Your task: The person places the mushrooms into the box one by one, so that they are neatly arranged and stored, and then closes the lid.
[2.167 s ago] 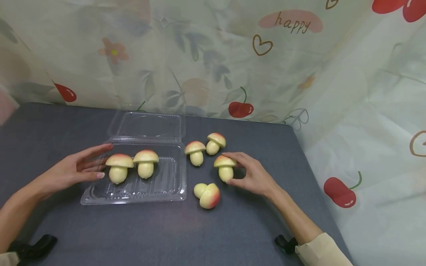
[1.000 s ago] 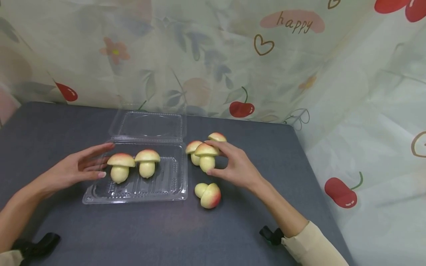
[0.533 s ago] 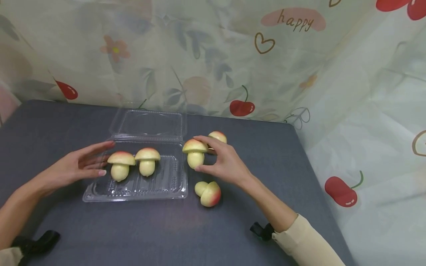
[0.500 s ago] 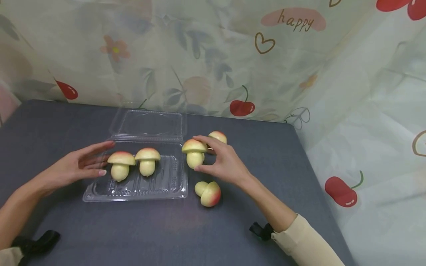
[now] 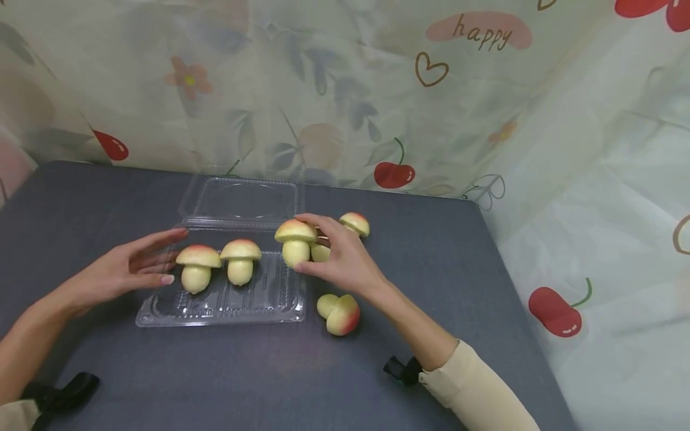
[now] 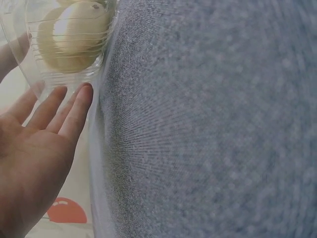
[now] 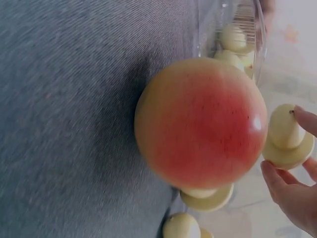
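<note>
My right hand (image 5: 345, 254) pinches a toy mushroom (image 5: 296, 242) with a red-tinged cap, thumb at its stem and fingers at its cap. It hangs over the right side of a clear plastic clamshell box (image 5: 215, 314). In the right wrist view the same held mushroom (image 7: 286, 131) is clear of the table. Two mushrooms lie in the box, a left one (image 5: 197, 268) and one beside it (image 5: 240, 261). At the box's left side, my left hand (image 5: 126, 269) rests with fingers stretched along the wall; the left wrist view shows its fingertips right at the plastic.
Right of the box, one mushroom (image 5: 320, 252) is mostly hidden behind my right hand, and another (image 5: 356, 223) lies farther back. Nearer me is a tipped mushroom (image 5: 339, 314). The box's lid (image 5: 245, 200) lies folded back toward a patterned curtain (image 5: 345, 90). Grey cloth covers the table (image 5: 242, 377).
My right hand has lifted the mushroom from the table at the right and carried it leftward to the box's right edge. My left hand has stayed in place.
</note>
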A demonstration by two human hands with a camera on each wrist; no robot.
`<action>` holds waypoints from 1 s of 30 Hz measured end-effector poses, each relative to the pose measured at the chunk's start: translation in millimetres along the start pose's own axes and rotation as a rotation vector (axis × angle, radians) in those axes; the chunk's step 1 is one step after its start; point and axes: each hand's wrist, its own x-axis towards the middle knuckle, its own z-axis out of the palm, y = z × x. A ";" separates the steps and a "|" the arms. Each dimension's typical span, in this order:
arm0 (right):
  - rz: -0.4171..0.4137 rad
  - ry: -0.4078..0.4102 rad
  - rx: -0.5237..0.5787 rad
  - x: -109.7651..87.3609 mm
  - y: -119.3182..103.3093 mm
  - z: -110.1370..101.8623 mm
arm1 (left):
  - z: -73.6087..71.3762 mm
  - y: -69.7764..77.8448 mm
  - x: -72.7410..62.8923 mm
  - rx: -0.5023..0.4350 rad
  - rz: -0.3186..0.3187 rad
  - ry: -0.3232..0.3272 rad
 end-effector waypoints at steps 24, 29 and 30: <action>0.051 -0.087 -0.252 9.9 -3.2 28.7 | -0.3 0.5 1.1 0.001 -0.017 -0.007; 0.033 -0.083 -0.288 12.8 -2.3 32.0 | -0.6 -0.1 0.5 -0.002 -0.017 -0.005; 0.035 -0.082 -0.296 13.1 -2.1 32.7 | -0.6 -0.3 0.5 -0.003 -0.014 -0.005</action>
